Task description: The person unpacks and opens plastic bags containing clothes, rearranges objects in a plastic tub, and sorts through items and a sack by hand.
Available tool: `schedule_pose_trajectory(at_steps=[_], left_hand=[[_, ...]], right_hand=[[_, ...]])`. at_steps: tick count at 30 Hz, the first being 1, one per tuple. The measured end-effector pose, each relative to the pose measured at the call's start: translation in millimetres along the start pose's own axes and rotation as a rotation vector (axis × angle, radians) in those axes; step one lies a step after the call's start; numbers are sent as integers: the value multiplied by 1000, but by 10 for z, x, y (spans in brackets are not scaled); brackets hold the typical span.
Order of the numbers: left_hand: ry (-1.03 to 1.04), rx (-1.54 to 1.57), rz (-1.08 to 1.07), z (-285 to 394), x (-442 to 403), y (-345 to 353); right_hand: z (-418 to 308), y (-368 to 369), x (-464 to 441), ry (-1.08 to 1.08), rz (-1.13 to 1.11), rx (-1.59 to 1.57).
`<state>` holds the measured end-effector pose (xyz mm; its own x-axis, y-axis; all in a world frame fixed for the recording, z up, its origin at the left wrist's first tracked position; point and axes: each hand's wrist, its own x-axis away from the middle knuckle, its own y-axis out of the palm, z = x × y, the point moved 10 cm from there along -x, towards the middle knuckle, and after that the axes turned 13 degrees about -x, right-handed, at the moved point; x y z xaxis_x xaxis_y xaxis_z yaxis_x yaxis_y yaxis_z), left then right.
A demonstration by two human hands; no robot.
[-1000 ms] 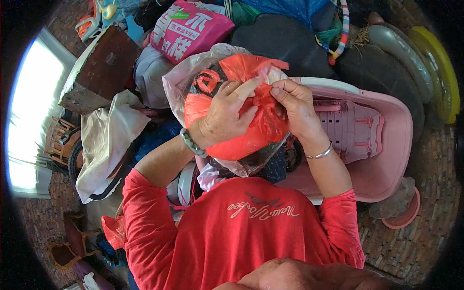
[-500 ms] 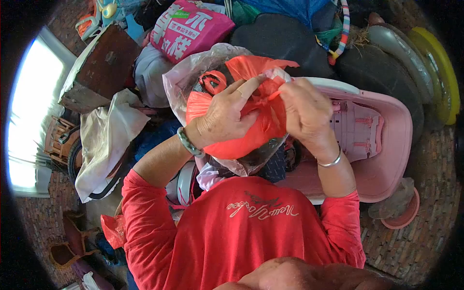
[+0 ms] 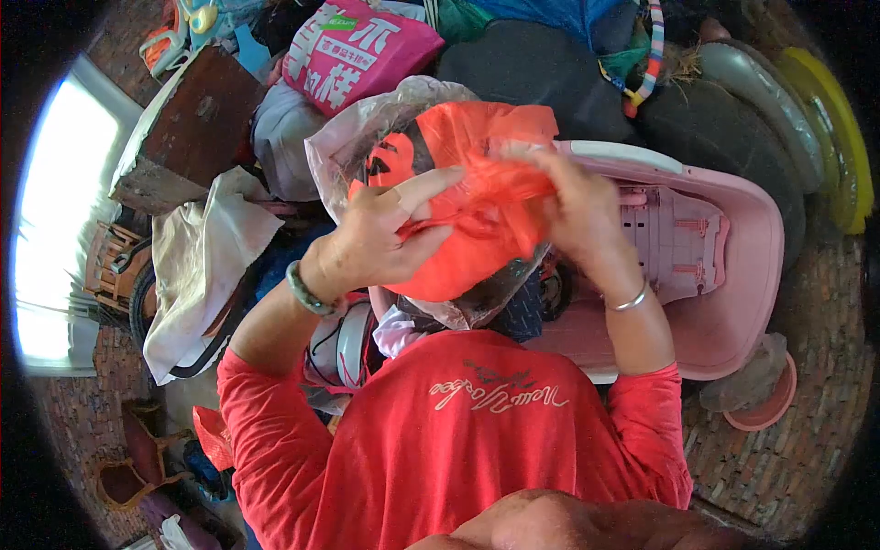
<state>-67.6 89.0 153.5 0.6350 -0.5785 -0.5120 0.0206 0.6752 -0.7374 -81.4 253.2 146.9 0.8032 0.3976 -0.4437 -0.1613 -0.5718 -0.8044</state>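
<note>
A red plastic bag (image 3: 445, 266) with a bunched, knotted-looking top is between my hands, and whatever fills it is hidden. My left hand (image 3: 380, 225), with a pale strip round one finger, pinches the bag's left side near the knot. At the right of the top, my right hand (image 3: 591, 206) grips the gathered red plastic, its fingertips smeared by motion. Around and under the red bag lies a larger clear plastic bag (image 3: 325, 151), whose crumpled edge shows at the left and below.
A pink tub (image 3: 752, 312) extends to the right beneath my right arm. Behind it are dark rounded shapes (image 3: 541, 78) and a yellow-rimmed disc (image 3: 848, 147). A pink printed bag (image 3: 362, 50), a wooden box (image 3: 188, 133) and a whitish cloth (image 3: 206, 257) crowd the left.
My left hand has shifted left and slightly down, away from the knot. My right hand has moved a little, and the red plastic at the top is more spread and fluffed.
</note>
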Motion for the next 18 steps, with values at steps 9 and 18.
schedule_pose_trajectory(at_steps=[9,18], left_hand=[[208,70,-165,161,409,-137],[-55,9,222,108,659,-857]], right_hand=[[1279,-426,635,387,400,-604],[323,-607,339,169,274,-532]])
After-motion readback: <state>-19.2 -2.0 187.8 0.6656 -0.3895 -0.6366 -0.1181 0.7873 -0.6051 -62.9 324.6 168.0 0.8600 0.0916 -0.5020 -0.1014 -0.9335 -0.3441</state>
